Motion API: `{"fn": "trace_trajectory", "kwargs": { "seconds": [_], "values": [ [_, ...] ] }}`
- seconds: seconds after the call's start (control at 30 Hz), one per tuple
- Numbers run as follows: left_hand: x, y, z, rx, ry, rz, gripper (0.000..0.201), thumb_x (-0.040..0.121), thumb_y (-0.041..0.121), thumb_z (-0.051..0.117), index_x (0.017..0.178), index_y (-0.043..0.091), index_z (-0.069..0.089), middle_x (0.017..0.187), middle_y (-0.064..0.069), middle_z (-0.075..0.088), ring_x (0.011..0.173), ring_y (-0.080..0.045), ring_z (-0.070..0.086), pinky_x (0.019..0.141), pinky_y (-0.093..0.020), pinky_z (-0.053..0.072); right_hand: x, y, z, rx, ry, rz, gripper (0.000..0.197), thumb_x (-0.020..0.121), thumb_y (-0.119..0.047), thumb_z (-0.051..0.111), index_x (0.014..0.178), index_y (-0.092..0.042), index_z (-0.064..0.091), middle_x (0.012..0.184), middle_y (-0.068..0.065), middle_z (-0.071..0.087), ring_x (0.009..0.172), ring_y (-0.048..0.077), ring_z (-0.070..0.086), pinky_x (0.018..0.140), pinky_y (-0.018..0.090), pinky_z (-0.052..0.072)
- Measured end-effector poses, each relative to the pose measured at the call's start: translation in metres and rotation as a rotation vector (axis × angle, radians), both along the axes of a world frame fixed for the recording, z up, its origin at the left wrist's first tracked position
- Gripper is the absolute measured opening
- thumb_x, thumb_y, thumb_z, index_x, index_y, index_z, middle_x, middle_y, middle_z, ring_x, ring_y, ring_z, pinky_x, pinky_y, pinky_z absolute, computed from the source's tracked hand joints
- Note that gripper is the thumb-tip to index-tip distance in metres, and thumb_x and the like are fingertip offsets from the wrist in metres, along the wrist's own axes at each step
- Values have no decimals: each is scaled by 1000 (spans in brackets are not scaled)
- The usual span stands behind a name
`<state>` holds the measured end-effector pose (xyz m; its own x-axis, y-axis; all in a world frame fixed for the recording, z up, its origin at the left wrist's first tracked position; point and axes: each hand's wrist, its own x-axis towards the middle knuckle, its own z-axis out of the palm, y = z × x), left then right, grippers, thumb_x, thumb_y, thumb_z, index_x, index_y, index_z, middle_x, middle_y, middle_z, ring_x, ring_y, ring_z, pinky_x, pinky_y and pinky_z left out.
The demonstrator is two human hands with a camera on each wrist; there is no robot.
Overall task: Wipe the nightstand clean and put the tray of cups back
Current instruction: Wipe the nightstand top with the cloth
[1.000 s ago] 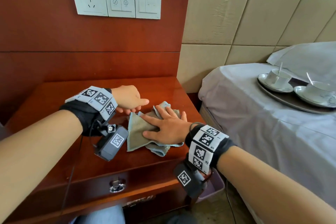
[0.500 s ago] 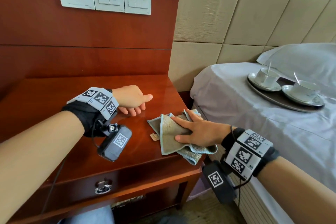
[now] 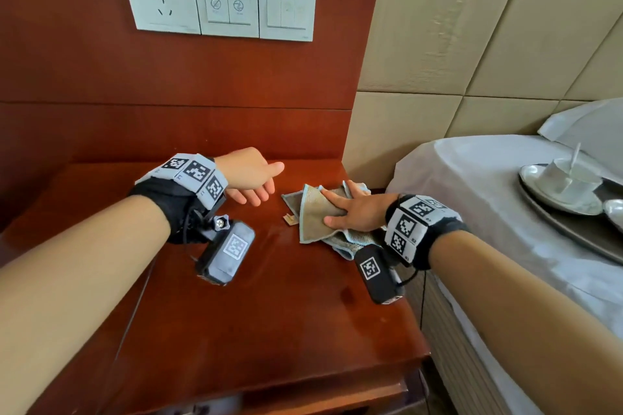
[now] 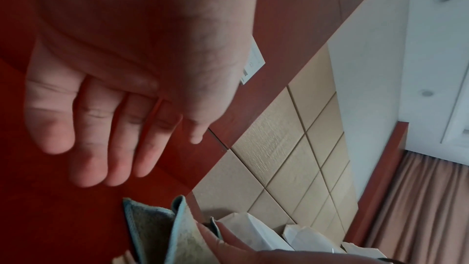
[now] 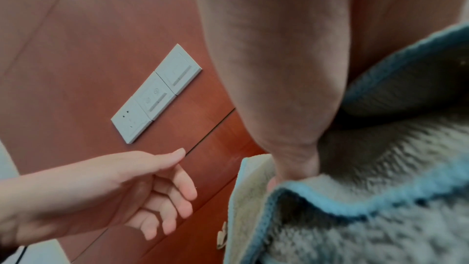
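Observation:
My right hand (image 3: 350, 212) lies flat on a folded grey-brown cloth with a blue hem (image 3: 317, 222) and presses it onto the far right part of the red-brown nightstand top (image 3: 269, 307). The cloth (image 5: 355, 218) fills the lower right of the right wrist view. My left hand (image 3: 253, 178) hovers just left of the cloth with loosely bent fingers (image 4: 91, 148) and holds nothing. A dark tray (image 3: 580, 232) with white cups on saucers (image 3: 563, 182) lies on the bed at the right.
A small beige scrap (image 3: 290, 218) lies on the nightstand at the cloth's left edge. White socket and switch plates (image 3: 219, 0) sit on the wood wall panel. The white-sheeted bed (image 3: 472, 199) adjoins the nightstand's right side, with a pillow (image 3: 586, 125) behind the tray.
My right hand has slid the cloth from the middle of the nightstand to its far right part. The left hand has stayed near the middle, empty.

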<state>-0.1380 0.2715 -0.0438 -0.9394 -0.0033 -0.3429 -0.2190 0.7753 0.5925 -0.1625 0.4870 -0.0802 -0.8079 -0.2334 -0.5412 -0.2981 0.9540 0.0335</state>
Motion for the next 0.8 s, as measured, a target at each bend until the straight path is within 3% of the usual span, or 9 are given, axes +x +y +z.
{"fn": "trace_trajectory", "kwargs": {
  "seconds": [0.17,0.27,0.37,0.47,0.57,0.63,0.7,0.8],
  "values": [
    [-32,-2,1,-5,-1,23,57,101,47,32,103,3,69,92,-8,71,84,-22,70,70,-28,54,-47,-20,-1,-32,36,-82,74,94,-66,32,151,-46,-10,161,11,-20,149,39,-1,119,53,12],
    [-45,-11,-4,-4,-14,52,55,101,45,33,102,3,69,92,-8,71,81,-21,68,66,-26,52,-71,-30,-8,-84,96,-149,74,95,-64,32,153,-42,-7,161,14,-12,149,38,6,117,48,14],
    [-50,-24,-11,-10,-35,83,52,101,44,34,101,4,68,94,-8,71,84,-22,69,71,-27,53,-85,-34,-16,-160,158,-250,72,97,-58,34,156,-34,1,161,18,6,146,38,20,116,45,20],
    [-49,-38,-15,-13,-56,116,50,101,44,35,94,7,68,87,-5,71,79,-19,68,70,-27,53,-94,-30,-11,-262,188,-238,66,101,-43,41,156,-21,13,158,11,28,143,31,30,114,36,24],
    [-42,-50,-13,7,-83,144,48,101,45,36,88,10,66,83,-3,69,72,-15,66,69,-27,52,-95,-17,1,-350,220,-337,51,97,-30,53,145,-18,43,145,9,49,129,28,50,107,34,39],
    [-35,-55,-7,11,-74,143,48,101,45,36,90,9,66,83,-3,69,72,-15,66,69,-27,52,-95,-7,7,-381,268,-437,39,96,-24,52,131,-10,58,134,13,59,121,29,56,97,34,46],
    [-27,-62,2,-1,-43,138,48,101,44,36,93,8,68,85,-3,70,75,-15,67,70,-27,53,-91,-1,20,-393,386,-561,36,95,-22,48,122,-3,62,129,16,62,118,33,58,89,35,47],
    [-15,-73,15,-23,5,138,46,100,43,38,95,8,68,87,-3,70,80,-17,68,73,-27,54,-76,1,40,-530,546,-676,33,94,-19,50,124,-11,62,125,16,63,117,34,59,95,34,47]
  ]
}}
